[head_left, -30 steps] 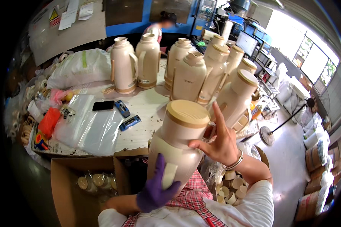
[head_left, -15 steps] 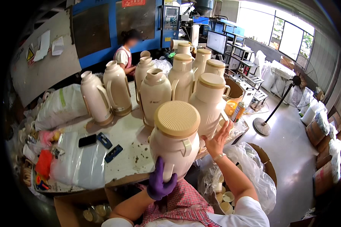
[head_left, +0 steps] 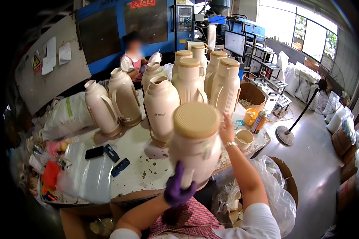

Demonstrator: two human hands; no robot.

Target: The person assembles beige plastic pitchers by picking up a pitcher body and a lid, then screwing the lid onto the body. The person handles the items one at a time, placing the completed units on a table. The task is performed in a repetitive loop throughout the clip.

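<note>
A cream thermos flask point(head_left: 195, 161) with a ribbed tan lid is tilted toward me at the table's near edge. My left hand point(head_left: 178, 189), in a purple glove, is closed on its lower side around the handle. My right hand point(head_left: 227, 130), bare with a bracelet at the wrist, reaches past the flask's right side. Its visible fingers point up, partly hidden by the flask, and whether they touch it I cannot tell. Just beyond stands another lidded flask point(head_left: 226, 85). An uncapped flask point(head_left: 161, 105) stands to the left of the held one.
More flasks point(head_left: 123, 93) stand on the worn white table point(head_left: 139, 175). A cream cup point(head_left: 244, 138), a spray can point(head_left: 259, 121) and a phone point(head_left: 94, 152) lie or stand there too. Bagged parts fill a carton point(head_left: 281, 171) below right. Across the table sits a co-worker point(head_left: 132, 63).
The held flask has shifted slightly right and blurred. The lidded flask by my right hand now stands farther back, and that hand has drawn left of the cup. The co-worker now raises a pale object.
</note>
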